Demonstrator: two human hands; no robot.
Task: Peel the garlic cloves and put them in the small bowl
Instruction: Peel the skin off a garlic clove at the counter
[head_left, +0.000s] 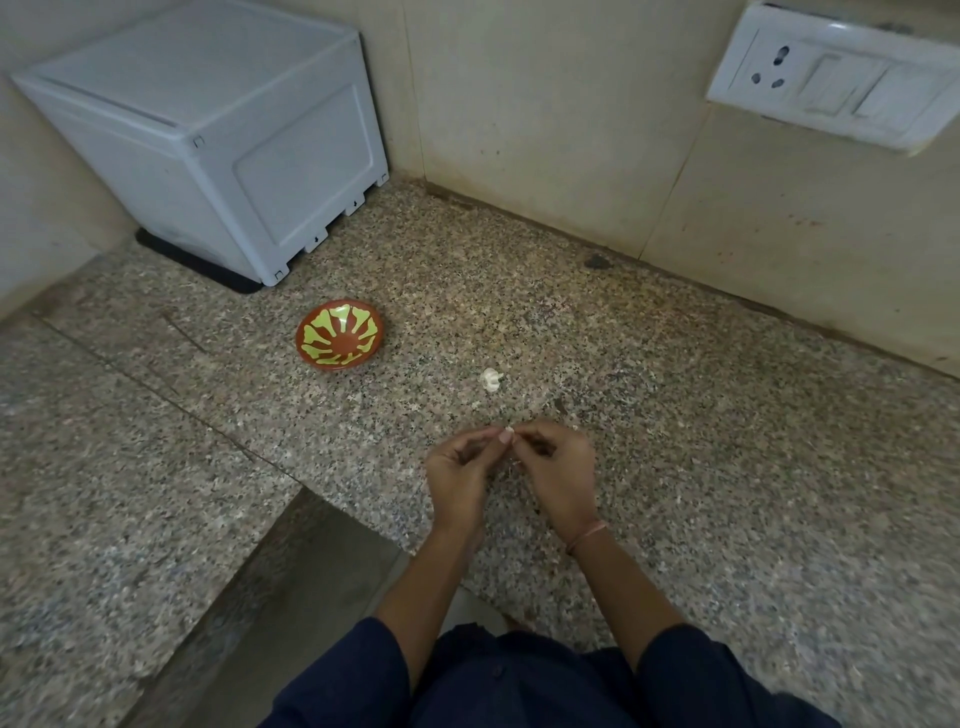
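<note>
Over a speckled granite counter (675, 415), the person's left hand (457, 470) and right hand (558, 467) pinch a small white garlic clove (509, 429) between their fingertips. The red-and-green patterned small bowl (340, 334) sits well apart; a slippery clove could drop short.
</note>
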